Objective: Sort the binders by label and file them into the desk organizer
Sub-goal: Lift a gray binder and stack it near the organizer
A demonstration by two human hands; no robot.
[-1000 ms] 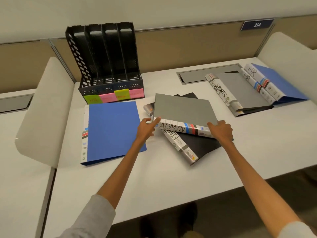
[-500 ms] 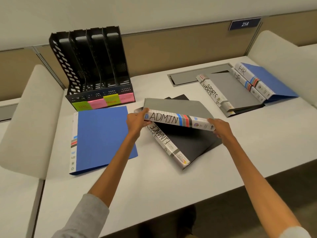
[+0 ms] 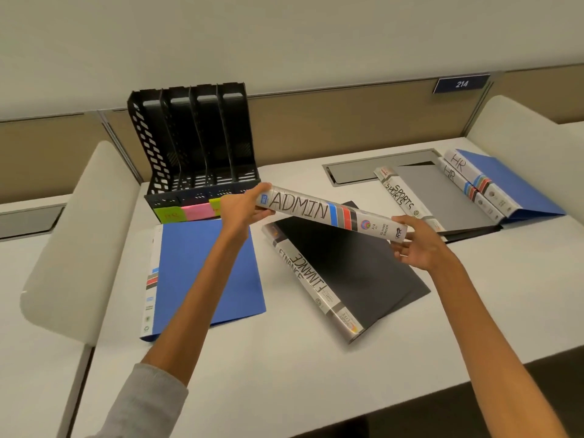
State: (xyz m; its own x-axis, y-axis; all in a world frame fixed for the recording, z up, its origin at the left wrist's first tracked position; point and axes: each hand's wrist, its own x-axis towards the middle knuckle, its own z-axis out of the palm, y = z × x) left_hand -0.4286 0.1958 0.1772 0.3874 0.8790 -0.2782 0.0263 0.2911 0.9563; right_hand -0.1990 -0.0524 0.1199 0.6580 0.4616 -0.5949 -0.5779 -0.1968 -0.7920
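White desk [image 3: 284, 390] before a beige partition carrying a blue plate [image 3: 461, 84] numbered "214". I read the legible writing as follows. The ADMIN binder [image 3: 316, 211] shows its white spine to the camera: "ADMIN" in hand lettering, then blue, grey and red stripes, then the small print "A/4" and "2D RING BINDER". Two spines on the black binder stack [image 3: 363, 267] lying flat below it read "FINANCE". At far right, the grey binders [image 3: 442, 197] are marked "SPORTS" and the blue binders [image 3: 518, 188] "HR".

The black desk organizer [image 3: 192, 143] stands at the back left with four upright slots. Green, pink and yellow sticky notes [image 3: 192, 213] line its front lip, and I cannot read their writing. A further blue binder [image 3: 205, 270] lies flat just in front of it.

The ADMIN binder is held in the air above the far end of the FINANCE stack, near the organizer's right front corner. Its long axis runs left to right, with the left end higher and the right end sloping down. The left hand [image 3: 243, 207] has its fingers wrapped round the left end. The right hand [image 3: 420, 245] pinches the right end, thumb on the spine and fingers spread beneath
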